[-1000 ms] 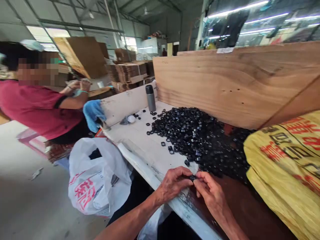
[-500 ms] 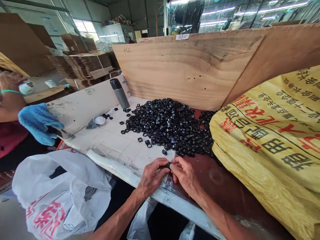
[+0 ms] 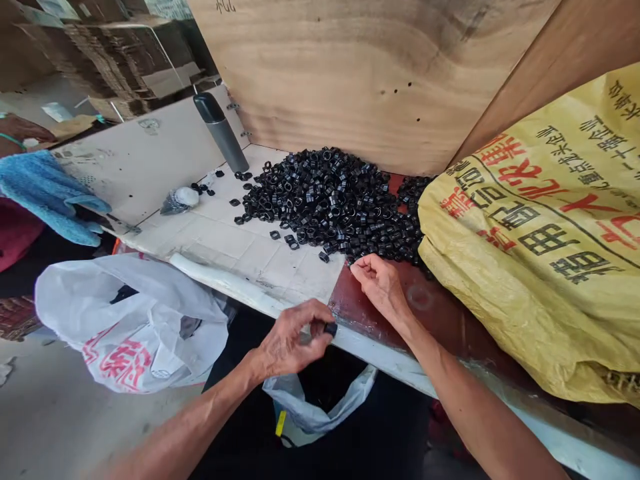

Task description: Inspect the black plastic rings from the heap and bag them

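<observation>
Head view: L hand (image 3: 295,340) curled round a small black hex nut (image 3: 330,329), gripped betw fingers & thumb, just past the desk's front edge. R hand (image 3: 380,287) half-closed, fingers curled in, no item visible; can't tell if it held smth. It hung just beside a big heap of black hex nuts (image 3: 330,200) on a pale tiled desk (image 3: 235,247), above a reddish-brown board (image 3: 430,313). Yellow woven sack w/ red print (image 3: 525,227) lay right of heap, raw plywood board (image 3: 350,67) behind, grey steel flask (image 3: 220,133) upright to left, white plastic bag (image 3: 135,320) beyond desk's edge.
</observation>
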`<state>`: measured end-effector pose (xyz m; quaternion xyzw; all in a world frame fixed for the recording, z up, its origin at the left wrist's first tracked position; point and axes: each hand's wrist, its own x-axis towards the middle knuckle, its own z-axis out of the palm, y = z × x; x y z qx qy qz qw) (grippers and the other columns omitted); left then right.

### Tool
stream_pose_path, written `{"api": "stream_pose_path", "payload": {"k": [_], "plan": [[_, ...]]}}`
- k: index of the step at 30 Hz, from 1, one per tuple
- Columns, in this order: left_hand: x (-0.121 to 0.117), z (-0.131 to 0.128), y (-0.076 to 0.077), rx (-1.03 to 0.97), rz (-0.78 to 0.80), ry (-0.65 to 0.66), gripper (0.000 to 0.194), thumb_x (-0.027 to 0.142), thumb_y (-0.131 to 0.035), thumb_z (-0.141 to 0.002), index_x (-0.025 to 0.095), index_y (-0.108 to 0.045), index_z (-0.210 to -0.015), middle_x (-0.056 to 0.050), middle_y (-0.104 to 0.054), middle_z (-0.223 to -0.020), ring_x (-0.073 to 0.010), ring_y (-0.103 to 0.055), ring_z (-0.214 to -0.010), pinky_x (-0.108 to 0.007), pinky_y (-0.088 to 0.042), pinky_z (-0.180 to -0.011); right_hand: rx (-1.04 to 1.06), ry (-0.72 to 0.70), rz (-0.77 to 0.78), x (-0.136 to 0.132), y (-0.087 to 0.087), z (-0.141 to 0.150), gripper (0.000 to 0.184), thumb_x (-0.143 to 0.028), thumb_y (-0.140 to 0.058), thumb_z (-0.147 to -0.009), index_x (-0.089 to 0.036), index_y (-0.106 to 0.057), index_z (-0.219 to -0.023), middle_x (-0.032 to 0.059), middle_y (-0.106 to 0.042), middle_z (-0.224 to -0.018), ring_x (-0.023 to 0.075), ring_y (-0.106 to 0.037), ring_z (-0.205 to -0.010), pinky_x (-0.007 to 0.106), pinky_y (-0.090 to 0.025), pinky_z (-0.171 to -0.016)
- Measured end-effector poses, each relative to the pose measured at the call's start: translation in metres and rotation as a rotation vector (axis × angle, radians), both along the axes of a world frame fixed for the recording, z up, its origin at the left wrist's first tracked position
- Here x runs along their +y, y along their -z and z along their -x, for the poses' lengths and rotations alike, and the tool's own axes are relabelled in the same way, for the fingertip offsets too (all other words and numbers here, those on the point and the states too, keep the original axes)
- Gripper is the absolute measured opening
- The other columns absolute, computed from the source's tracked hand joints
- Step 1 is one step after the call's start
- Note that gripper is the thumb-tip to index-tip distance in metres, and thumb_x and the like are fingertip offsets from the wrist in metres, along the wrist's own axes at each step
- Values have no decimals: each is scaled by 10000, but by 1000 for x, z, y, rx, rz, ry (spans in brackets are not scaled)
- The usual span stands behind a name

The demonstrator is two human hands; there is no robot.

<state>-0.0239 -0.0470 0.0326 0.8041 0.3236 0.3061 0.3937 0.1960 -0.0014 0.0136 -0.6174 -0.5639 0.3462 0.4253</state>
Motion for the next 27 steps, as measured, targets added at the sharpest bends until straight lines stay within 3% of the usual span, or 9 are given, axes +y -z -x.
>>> {"api": "stream_pose_path", "payload": {"k": [2, 4, 6, 10, 14, 17, 20, 23, 27], "plan": [[-17, 8, -6, 115, -50, 151, 225, 162, -632, -841, 179, -623, -1065, -66, -677, -958, -165, -645, -777, -287, -536, -699, -211, -24, -166, 3, 7, -4, 94, -239, -603, -849, -191, -646, -916, 24, -624, -796, 169, -595, -700, 276, -475, -664], [-22, 13, -8, 182, -91, 193, 250, 224, -676, -843, 187, -631, -1087, -79, -683, -991, -203, -656, -871, -310, -536, -746, -377, -83, -277, 4, 15, -4, 191, -171, -577, -857, -176, -643, -1036, 69, -625, -922, 202, -610, -808, 308, -494, -743], [-11, 11, -5, 166, -88, 32, 210, 268, -665, -873, 189, -633, -1065, -71, -672, -976, -188, -654, -849, -305, -532, -749, -495, -117, -312, 4, 20, -2, 246, -144, -548, -882, -167, -623, -1115, 103, -607, -1007, 226, -610, -868, 326, -500, -758], [47, -10, 11, 109, -83, -496, 225, 317, -683, -861, 193, -631, -1041, -50, -623, -989, -136, -617, -689, -282, -522, -653, -602, -81, -305, 4, 24, 3, 167, -166, -547, -914, -184, -614, -1066, 103, -572, -1039, 239, -613, -881, 313, -497, -678], [97, -32, 29, 176, -140, -568, 314, 240, -749, -780, 195, -658, -1077, -57, -653, -986, -196, -637, -799, -349, -531, -776, -617, -79, -322, 4, 25, 2, 108, -145, -541, -916, -189, -601, -995, 98, -567, -1035, 227, -618, -859, 304, -487, -655], [101, -34, 35, 175, -128, -551, 264, 158, -718, -778, 195, -696, -1038, -55, -693, -933, -218, -642, -850, -376, -515, -846, -609, -101, -342, 4, 27, 1, 135, -121, -527, -913, -193, -592, -1007, 91, -600, -1000, 238, -620, -886, 320, -494, -714], [86, -27, 32, -38, 147, -442, 290, 192, -699, -808, 213, -693, -1097, -37, -717, -953, -189, -663, -835, -333, -531, -817, -523, -116, -332, 2, 25, 2, 154, -121, -545, -888, -194, -596, -1014, 89, -617, -994, 234, -627, -868, 332, -500, -736], [72, -22, 27, -356, 504, -302, 328, 208, -732, -789, 196, -691, -1115, -45, -728, -1022, -183, -672, -935, -310, -525, -880, -229, -131, -254, 1, 17, 4, 145, -172, -588, -877, -205, -603, -1018, 61, -631, -978, 191, -631, -778, 312, -518, -703], [66, -19, 23, -516, 676, -305, 345, 194, -788, -742, 176, -725, -1081, -53, -720, -1034, -170, -664, -944, -299, -517, -910, 225, -170, -135, 1, 6, 7, 142, -262, -670, -854, -220, -633, -984, 33, -642, -981, 166, -647, -780, 280, -549, -695]]}}
